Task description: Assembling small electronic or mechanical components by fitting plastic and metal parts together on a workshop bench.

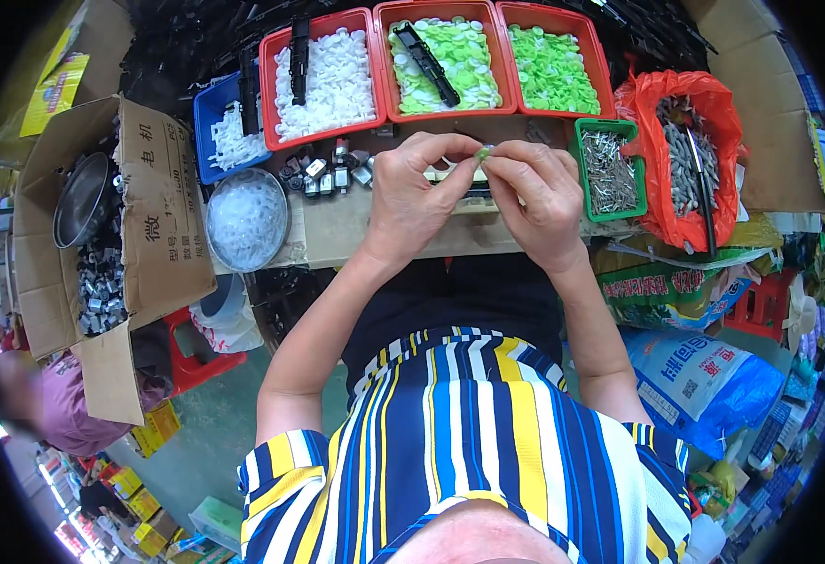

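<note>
My left hand (416, 193) and my right hand (542, 195) meet above the near edge of the work table. Their thumbs and fingertips pinch a small green plastic piece (484, 151) between them; its exact kind is too small to tell. Just beneath the hands lies a pale block-like thing (440, 175), mostly covered by them. Left of my left hand, several small silver motors (326, 179) lie loose on the table. Close to my right hand stands a green basket (577, 155) of thin metal pins.
Three red bins (375, 66) hold white and green plastic pieces, with black parts on two. A blue bin (204, 141), a metal bowl (284, 235) and a carton (163, 226) of motors are left. A red bag (727, 179) of grey pieces stands right. Another person (78, 399) is at far left.
</note>
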`<state>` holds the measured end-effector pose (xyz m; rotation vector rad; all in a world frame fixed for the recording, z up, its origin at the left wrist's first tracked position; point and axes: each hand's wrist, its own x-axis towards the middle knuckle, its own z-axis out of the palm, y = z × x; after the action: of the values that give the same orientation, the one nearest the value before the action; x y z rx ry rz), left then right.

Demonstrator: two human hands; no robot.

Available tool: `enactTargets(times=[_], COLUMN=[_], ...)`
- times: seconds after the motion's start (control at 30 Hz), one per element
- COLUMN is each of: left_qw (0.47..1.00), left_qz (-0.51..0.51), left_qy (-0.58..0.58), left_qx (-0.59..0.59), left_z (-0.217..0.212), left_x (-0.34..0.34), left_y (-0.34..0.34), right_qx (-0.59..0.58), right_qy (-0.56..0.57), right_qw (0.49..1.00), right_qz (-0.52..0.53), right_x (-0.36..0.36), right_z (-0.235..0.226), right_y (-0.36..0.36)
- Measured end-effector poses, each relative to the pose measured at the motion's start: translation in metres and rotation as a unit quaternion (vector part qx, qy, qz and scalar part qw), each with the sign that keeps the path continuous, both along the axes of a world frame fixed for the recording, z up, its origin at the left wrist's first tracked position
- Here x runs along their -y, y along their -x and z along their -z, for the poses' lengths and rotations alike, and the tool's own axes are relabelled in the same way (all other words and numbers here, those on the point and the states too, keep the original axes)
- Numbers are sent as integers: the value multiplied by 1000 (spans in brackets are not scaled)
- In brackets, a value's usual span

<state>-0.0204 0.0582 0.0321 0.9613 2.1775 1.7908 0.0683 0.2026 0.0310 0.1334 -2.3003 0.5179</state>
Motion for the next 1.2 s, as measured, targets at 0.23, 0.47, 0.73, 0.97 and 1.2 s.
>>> enactTargets(times=[0.23, 0.47, 0.73, 0.97, 1.2], left_qw=[999, 996, 972, 955, 899], left_qz=[-16, 0, -54, -66, -28], left_qy=[1, 8, 65, 102, 155], left_qx=[-36, -85, -218, -270, -410], left_z=[3, 8, 26, 33, 43], left_x=[6, 22, 41, 50, 52], left_y=[-6, -10, -9, -8, -16], right_qx=[77, 96, 113, 137, 180], right_qy=[284, 281, 224, 126, 53], right_qw=[954, 950, 962, 979, 980], right_qz=[-64, -93, -107, -83, -67], right_x=[-2, 1, 16, 19, 21], right_z=[-3, 14, 20, 29, 29], right_y=[-6, 1, 6, 10, 9])
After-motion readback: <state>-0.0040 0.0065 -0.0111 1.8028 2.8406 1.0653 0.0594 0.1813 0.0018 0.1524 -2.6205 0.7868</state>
